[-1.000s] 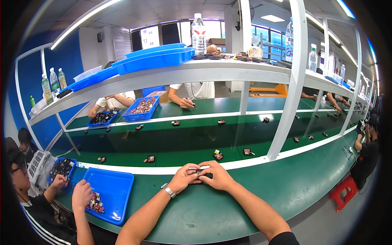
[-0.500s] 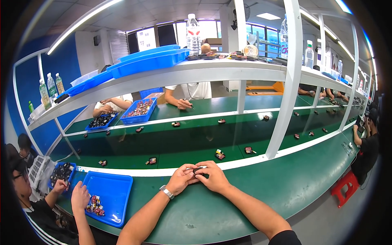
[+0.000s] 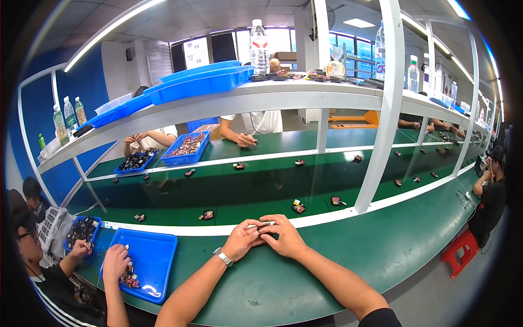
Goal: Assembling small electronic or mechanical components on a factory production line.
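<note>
A small black piece [image 3: 263, 229], mostly covered by my fingers, is held between both hands above the near green bench, just short of its white rail. My left hand [image 3: 243, 240], with a metal watch [image 3: 223, 256] on its wrist, grips it from the left side. From the right, my right hand [image 3: 283, 236] has its thumb and fingers closed on the same piece. What kind of part it is, I cannot make out. Beyond the rail, small black-and-red parts [image 3: 298, 206] lie on the dark green conveyor belt [image 3: 250, 201].
At left, a co-worker's hand [image 3: 116, 262] is over a blue tray [image 3: 158, 272] of small parts, beside a smaller blue bin [image 3: 81, 231]. A white upright post [image 3: 378, 120] and shelf [image 3: 272, 97] stand ahead. A red stool [image 3: 461, 253] is at right.
Parts on the belt have shifted slightly to the right. The co-worker's hand at left has lowered into the blue tray. My hands stay almost in place around the black piece.
</note>
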`<state>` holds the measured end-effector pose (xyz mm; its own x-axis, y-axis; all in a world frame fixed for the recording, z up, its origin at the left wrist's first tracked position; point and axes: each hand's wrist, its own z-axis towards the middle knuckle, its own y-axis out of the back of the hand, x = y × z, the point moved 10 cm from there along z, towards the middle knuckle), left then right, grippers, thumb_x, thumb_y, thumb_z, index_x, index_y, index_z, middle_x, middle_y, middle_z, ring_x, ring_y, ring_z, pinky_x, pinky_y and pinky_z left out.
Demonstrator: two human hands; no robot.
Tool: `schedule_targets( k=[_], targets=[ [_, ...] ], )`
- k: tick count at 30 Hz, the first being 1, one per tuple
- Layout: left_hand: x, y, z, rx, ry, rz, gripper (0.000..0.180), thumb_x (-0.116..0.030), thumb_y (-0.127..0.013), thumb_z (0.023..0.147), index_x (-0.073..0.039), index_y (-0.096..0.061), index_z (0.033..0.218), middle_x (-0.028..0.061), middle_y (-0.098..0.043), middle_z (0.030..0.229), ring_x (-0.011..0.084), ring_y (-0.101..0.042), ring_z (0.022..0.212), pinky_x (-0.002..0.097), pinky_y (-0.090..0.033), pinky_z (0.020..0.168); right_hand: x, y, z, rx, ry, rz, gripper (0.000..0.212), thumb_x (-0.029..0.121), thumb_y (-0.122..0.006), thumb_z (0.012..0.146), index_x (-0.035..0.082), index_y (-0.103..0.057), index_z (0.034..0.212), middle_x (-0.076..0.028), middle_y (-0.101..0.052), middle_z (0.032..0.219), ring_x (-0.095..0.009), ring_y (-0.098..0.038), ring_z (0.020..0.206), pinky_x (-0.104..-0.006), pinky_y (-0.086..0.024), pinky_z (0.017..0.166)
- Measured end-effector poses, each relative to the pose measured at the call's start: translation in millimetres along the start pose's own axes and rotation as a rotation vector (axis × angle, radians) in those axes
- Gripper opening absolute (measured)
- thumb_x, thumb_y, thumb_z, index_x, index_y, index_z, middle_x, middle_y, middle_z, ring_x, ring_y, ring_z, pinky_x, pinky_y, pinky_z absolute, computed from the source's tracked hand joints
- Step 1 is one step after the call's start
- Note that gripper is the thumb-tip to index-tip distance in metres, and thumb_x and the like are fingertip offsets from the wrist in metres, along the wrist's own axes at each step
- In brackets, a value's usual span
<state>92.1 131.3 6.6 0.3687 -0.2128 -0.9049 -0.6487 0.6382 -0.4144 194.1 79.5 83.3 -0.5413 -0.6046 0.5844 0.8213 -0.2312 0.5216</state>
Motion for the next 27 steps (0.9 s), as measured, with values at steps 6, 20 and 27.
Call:
schedule_targets(
  k=[6,20,27],
  targets=[
    [-1.7,-0.5,0.1,-0.013,-0.002,-0.015,0.024,-0.006,-0.055,0.097,-0.006,-0.049,0.120,0.0123,-0.062,0.119,0.0209,-0.060,0.113,0.0389,-0.052,0.098,-2.3,0.3,-0.7,-0.016,-0.017,-0.010,0.017,0.008,-0.072,0.078,0.009,-0.073,0.095,-0.008,-0.061,0.122,-0.029,-0.052,0.117,-0.0386,-0.047,0.095],
    [0.1,2.1,0.6,-0.006,-0.027,-0.017,0.029,-0.011,-0.063,0.093,-0.008,-0.049,0.119,0.0129,-0.061,0.124,0.0221,-0.059,0.115,0.0400,-0.051,0.097,1.3,5.2,0.4,-0.037,-0.008,0.000,0.015,0.007,-0.073,0.076,0.010,-0.074,0.091,-0.007,-0.062,0.121,-0.027,-0.053,0.116,-0.0368,-0.049,0.092],
    [-6.4,3.1,-1.3,-0.027,-0.078,-0.003,0.025,-0.004,-0.054,0.097,-0.004,-0.049,0.121,0.0129,-0.061,0.120,0.0201,-0.061,0.112,0.0370,-0.052,0.097,1.0,-1.4,-1.6,-0.019,0.010,0.029,0.020,0.008,-0.071,0.079,0.011,-0.072,0.098,-0.007,-0.061,0.122,-0.028,-0.052,0.117,-0.0395,-0.046,0.097]
  ],
)
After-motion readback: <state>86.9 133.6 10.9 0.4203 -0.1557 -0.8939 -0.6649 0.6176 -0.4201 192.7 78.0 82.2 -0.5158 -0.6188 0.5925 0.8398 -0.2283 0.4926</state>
